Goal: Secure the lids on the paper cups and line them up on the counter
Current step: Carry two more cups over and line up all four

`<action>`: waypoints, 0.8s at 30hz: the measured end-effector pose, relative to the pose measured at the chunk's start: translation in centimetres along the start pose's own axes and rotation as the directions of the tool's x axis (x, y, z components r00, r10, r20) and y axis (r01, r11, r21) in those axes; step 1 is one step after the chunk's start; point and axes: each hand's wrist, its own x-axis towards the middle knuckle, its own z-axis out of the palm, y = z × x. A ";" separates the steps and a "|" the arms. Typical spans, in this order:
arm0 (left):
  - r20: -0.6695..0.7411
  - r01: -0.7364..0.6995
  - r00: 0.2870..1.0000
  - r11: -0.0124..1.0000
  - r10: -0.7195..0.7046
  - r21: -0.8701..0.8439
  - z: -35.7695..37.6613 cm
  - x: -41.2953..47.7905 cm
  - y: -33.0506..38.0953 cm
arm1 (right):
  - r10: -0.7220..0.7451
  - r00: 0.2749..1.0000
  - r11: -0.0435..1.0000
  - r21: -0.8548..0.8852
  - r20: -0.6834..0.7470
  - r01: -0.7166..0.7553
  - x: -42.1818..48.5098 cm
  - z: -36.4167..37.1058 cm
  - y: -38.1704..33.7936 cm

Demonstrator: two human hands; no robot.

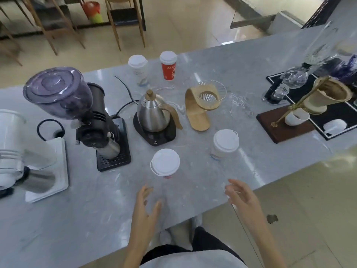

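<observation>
Several lidded paper cups stand on the grey counter (96, 213). A red cup (165, 163) with a white lid is near the front, just beyond my left hand (145, 207). A white lidded cup (225, 144) stands to its right, beyond my right hand (240, 194). At the far edge stand a white lidded cup (138, 69) and a red lidded cup (168, 65), side by side. Both hands hover over the counter's front edge with fingers spread, holding nothing and touching no cup.
A coffee grinder (77, 113) on a black tray stands at the left, a steel kettle (154, 115) on its base in the middle, a wooden dripper stand (202, 105) beside it. Brewing gear on dark mats (301, 120) fills the right. A white appliance (23, 151) sits far left.
</observation>
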 end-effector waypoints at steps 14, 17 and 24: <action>-0.037 0.044 0.998 0.997 -0.046 -0.058 5.8 11.1 -0.5 | -0.290 0.956 0.953 -0.080 0.046 0.293 15.8 0.9 0.0; -0.136 0.100 0.984 0.990 -0.113 -0.098 7.2 10.3 -0.7 | -0.352 0.931 0.931 -0.062 0.098 0.358 16.9 0.5 0.8; -0.286 -0.063 0.958 0.988 0.021 -0.139 9.7 7.3 5.4 | -0.327 0.933 0.945 0.031 0.148 0.326 17.8 -5.4 -0.7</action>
